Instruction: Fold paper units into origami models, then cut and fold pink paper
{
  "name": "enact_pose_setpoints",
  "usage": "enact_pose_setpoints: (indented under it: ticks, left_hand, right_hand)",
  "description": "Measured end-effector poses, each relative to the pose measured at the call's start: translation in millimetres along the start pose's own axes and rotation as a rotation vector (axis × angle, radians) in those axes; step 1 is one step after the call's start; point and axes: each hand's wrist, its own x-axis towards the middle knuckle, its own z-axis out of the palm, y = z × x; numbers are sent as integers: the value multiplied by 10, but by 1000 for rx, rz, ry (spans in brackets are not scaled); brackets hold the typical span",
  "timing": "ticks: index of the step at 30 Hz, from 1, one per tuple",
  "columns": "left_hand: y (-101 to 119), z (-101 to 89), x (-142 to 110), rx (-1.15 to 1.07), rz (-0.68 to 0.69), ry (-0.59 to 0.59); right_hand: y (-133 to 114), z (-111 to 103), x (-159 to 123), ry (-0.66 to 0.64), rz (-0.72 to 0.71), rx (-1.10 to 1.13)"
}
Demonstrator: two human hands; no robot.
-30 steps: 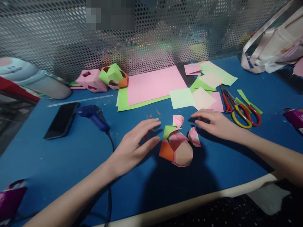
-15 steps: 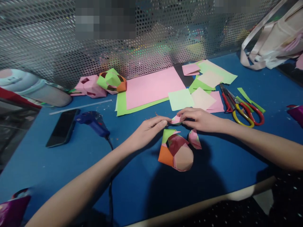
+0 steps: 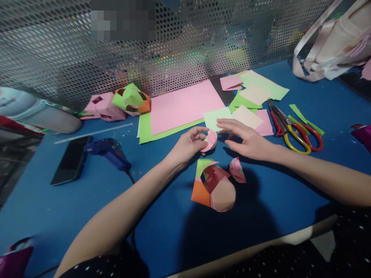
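Note:
Between the thumb and fingers of my left hand (image 3: 189, 146) is a small folded pink paper piece (image 3: 211, 140), raised above the blue table. My right hand (image 3: 245, 139) hovers just to its right, fingers apart and nothing in them. Below the hands stands a partly joined folded-paper shape (image 3: 216, 189) with green, orange, pink and peach faces and a gap at its top. Another small pink and green folded piece (image 3: 237, 170) lies to the right of that shape.
Pink and green sheets (image 3: 185, 106) and loose paper squares lie at the back. Scissors (image 3: 295, 135) lie right. A blue glue gun (image 3: 108, 152) with its cord, a phone (image 3: 71, 160) and a bottle (image 3: 52, 116) are left. Finished paper shapes (image 3: 131, 99) stand against the mesh panel (image 3: 179, 50).
My left hand has picked up the small pink folded piece and tilted it upright. My right hand has let go of it, its fingers now spread apart.

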Motion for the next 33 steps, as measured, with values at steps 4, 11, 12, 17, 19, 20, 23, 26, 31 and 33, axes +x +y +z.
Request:
enact_pose_setpoints:
  ticks: [4, 11, 12, 17, 19, 20, 23, 26, 31, 33]
  left_hand:
    - [-89, -68, -3, 5, 51, 105]
    - [-136, -45, -38, 40, 91, 142]
    - [-139, -38, -47, 45, 97, 143]
    - [-151, -15, -101, 25, 107, 198]
    - [-143, 0, -125, 36, 124, 209]
    - [-136, 11, -138, 42, 129, 207]
    - [-108, 52, -176, 57, 119, 199]
    - [-89, 89, -202, 50, 114, 203]
    - [-81, 117, -213, 9, 165, 162]
    - [-79, 122, -220, 25, 184, 152]
  right_hand:
    - [-40, -201, -112, -281, 157, -19]
    - [-18, -231, -282, -529, 84, -35]
    - [-10, -231, -279, -501, 127, -21]
    - [-27, -226, -244, -117, 468, 142]
    - [-42, -183, -242, -1, 557, 306]
    - [-45, -152, -242, 40, 580, 387]
    - [-35, -54, -230, 136, 588, 540]
    - [-7, 7, -200, 229, 577, 566]
    - [50, 39, -170, 363, 488, 568]
    - [60, 52, -177, 394, 440, 446]
